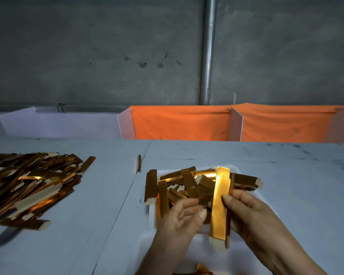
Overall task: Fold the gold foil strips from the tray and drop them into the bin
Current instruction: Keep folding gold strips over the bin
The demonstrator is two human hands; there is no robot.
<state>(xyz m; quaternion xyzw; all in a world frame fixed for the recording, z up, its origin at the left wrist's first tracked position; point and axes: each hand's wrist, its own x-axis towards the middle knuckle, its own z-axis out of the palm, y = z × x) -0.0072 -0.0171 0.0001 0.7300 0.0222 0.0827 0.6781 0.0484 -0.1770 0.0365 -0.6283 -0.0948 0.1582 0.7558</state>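
A white tray (145,238) lies on the table in front of me with several gold foil strips (189,182) heaped at its far end. My right hand (252,217) pinches a long gold strip (219,207), thumb on its front face, and holds it upright over the tray. My left hand (184,217) is just left of that strip with fingers loosely curled, thumb close to the strip's left edge. Whether it touches the strip I cannot tell. An orange cloth bin (181,124) stands behind the table.
A large pile of gold strips (28,183) covers the left of the white table (286,175). One lone strip (139,162) lies near the table seam. A white bin (58,124) stands at the back left, a second orange bin (286,124) at the back right.
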